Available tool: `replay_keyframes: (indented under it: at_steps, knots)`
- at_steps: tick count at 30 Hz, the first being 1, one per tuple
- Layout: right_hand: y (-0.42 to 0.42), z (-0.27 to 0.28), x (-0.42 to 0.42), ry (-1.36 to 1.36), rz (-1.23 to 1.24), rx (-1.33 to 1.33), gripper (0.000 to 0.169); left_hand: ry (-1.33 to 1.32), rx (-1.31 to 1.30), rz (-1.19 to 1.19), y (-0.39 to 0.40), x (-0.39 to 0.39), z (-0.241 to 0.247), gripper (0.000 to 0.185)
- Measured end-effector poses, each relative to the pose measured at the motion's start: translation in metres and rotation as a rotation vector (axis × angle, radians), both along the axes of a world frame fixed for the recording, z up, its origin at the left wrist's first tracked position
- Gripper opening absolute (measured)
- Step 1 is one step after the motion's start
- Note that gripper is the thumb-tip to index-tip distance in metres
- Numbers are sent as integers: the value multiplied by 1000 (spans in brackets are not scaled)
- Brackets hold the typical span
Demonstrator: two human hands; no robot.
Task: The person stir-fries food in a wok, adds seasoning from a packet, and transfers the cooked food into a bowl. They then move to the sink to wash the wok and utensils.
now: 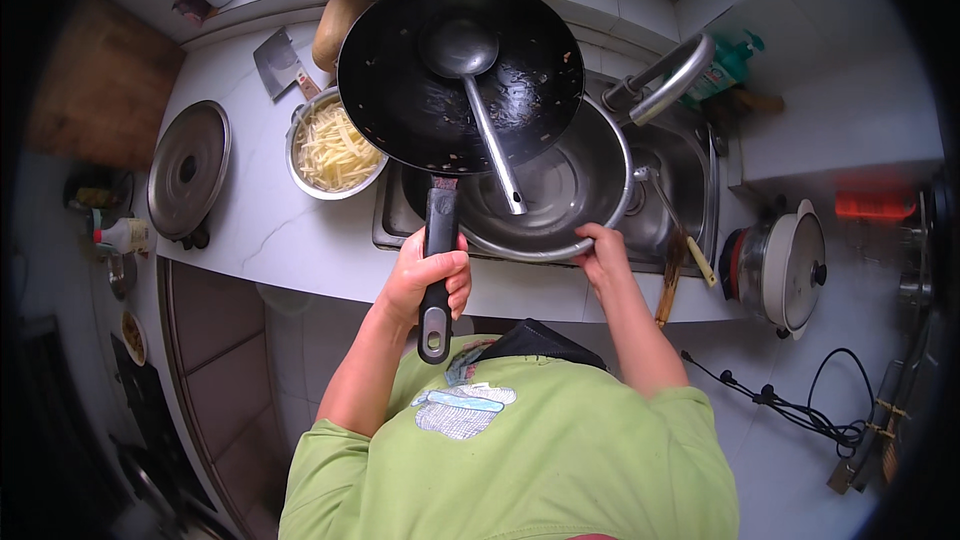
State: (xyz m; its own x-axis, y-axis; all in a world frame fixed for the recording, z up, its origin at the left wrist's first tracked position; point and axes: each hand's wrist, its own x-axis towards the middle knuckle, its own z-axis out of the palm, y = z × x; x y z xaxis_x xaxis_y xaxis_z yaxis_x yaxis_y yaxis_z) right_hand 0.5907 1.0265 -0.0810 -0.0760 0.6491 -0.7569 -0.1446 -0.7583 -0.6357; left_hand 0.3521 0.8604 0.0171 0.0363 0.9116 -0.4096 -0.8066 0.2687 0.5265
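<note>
My left hand is wrapped around the black handle of a wok. Inside the wok lies a metal ladle, its handle sticking out over the near rim; wet sheen and small food bits mark the wok's dark surface. With its fingers over the rim, my right hand grips a large stainless steel basin at its near right side. The basin sits over the sink, partly hidden beneath the wok. Left of the wok, a metal bowl holds pale cut strips that look like potato.
A faucet arches over the double sink on the right. A skimmer and a brush lean at the sink's right side. A cleaver, a gourd and a pot lid rest on the left counter.
</note>
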Motion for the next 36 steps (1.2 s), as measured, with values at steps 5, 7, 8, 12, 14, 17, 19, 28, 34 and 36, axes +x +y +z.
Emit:
replay_keyframes:
  at_steps: [5, 7, 8, 12, 14, 17, 19, 28, 34, 36]
  knots:
    - [-17, 38, 42, -58, -46, 42, 14, -9, 0, -41, -2, -5, -4, 24]
    - [-23, 45, 57, -92, -103, 64, 18, -15, 1, -58, -4, -5, -8, 25]
    - [-28, 51, 64, -114, -122, 71, 19, -17, 2, -65, -5, -5, -9, 25]
    - [-46, 58, 103, -168, -218, 132, 17, -33, -9, -104, -8, -2, -15, 24]
    - [-56, 58, 119, -179, -299, 158, 15, -46, -13, -125, -10, 1, -20, 23]
    - [-70, 64, 139, -199, -400, 149, 15, -53, -41, -153, -12, 7, -25, 22]
    - [-78, 69, 147, -228, -464, 161, 15, -60, -40, -166, -14, 11, -33, 22]
    - [-101, 65, 180, -186, -568, 128, 24, -101, -34, -206, -21, 23, -68, 22]
    - [-104, 68, 186, -171, -576, 156, 23, -75, -103, -207, -26, 26, -88, 20]
    - [-102, 72, 181, -187, -583, 154, 23, -72, -107, -235, -28, 22, -96, 21]
